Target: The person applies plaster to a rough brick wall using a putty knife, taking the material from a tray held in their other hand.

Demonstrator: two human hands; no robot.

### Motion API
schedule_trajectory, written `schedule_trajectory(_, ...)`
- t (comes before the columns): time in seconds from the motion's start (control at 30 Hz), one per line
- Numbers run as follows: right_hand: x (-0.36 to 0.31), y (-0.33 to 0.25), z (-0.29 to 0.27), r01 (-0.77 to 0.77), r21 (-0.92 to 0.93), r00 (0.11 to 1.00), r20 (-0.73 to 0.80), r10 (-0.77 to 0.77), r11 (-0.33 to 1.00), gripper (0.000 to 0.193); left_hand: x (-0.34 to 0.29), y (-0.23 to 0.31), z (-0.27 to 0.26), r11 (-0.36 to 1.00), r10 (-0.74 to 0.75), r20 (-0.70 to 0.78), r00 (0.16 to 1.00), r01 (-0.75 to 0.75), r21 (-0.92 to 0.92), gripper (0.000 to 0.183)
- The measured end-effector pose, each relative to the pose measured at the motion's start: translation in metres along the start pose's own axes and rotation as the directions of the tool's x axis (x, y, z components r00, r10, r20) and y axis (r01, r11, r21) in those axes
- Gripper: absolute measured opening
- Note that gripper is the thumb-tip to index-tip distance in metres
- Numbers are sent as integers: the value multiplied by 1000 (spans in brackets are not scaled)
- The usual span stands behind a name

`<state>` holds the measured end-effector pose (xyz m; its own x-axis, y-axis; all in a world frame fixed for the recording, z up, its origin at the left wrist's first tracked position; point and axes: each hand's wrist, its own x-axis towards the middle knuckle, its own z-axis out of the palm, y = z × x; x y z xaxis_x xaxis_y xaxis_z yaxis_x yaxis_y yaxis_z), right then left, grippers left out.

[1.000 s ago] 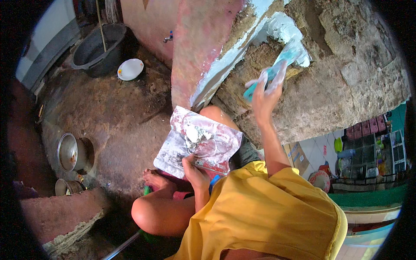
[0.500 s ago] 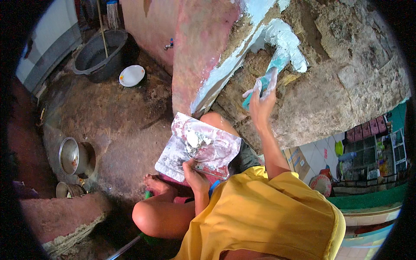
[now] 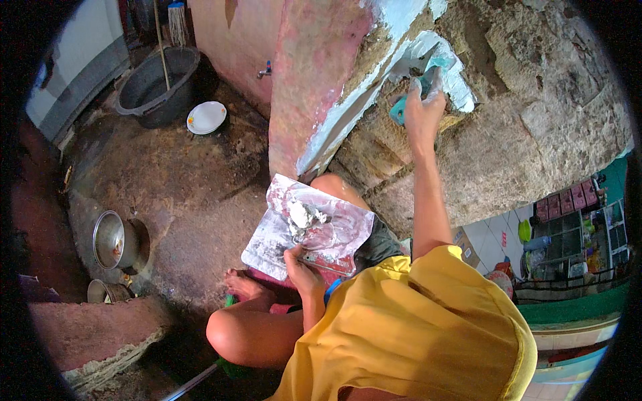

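My right hand [image 3: 424, 120] is closed round a teal putty spreader [image 3: 397, 111] and reaches up to the rough wall. The spreader's far end presses into a patch of wet white putty [image 3: 459, 88] there, and my fingers hide part of it. Low in front of me, my left hand [image 3: 302, 273] grips the near edge of a flat, bent sheet [image 3: 264, 248] smeared with white. A lump of white putty [image 3: 299, 214] sits on the sheet's middle, apart from the spreader.
A white-coated edge [image 3: 334, 127] joins the pink wall [image 3: 311, 73] to bare rough masonry [image 3: 535, 127]. On the floor at left stand a black tub [image 3: 150, 100] with a stick, a white plate [image 3: 206, 117] and a metal pot [image 3: 108, 239]. A tap [image 3: 265, 69] juts out.
My right hand has moved up and slightly right along the wall, pushing the spreader through the putty, which now looks flatter and more spread. My left hand and the sheet stay nearly still.
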<state>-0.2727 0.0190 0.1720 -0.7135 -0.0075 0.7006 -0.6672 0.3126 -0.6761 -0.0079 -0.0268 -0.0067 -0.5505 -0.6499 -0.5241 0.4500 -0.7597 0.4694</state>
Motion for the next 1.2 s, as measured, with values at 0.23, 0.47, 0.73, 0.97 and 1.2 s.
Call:
schedule_trajectory(0.23,-35,6,14,-37,-51,996,75,41,998,56,-3,2,2,996,-77,21,997,78,-37,20)
schedule_trajectory(0.47,-74,-35,5,-157,165,962,250,112,974,57,-4,3,4,999,-39,-5,999,39,-32,20)
schedule_trajectory(0.73,7,-3,5,88,-93,996,-20,-90,992,54,-2,0,2,1000,4,22,1000,-4,-6,22)
schedule_trajectory(0.97,11,-4,13,-57,-64,998,-1,57,996,46,-1,-4,0,997,73,-41,997,-72,21,22)
schedule_trajectory(1.2,6,-16,19,-90,-24,996,-11,90,996,44,-8,6,7,999,29,3,1000,-28,-16,17)
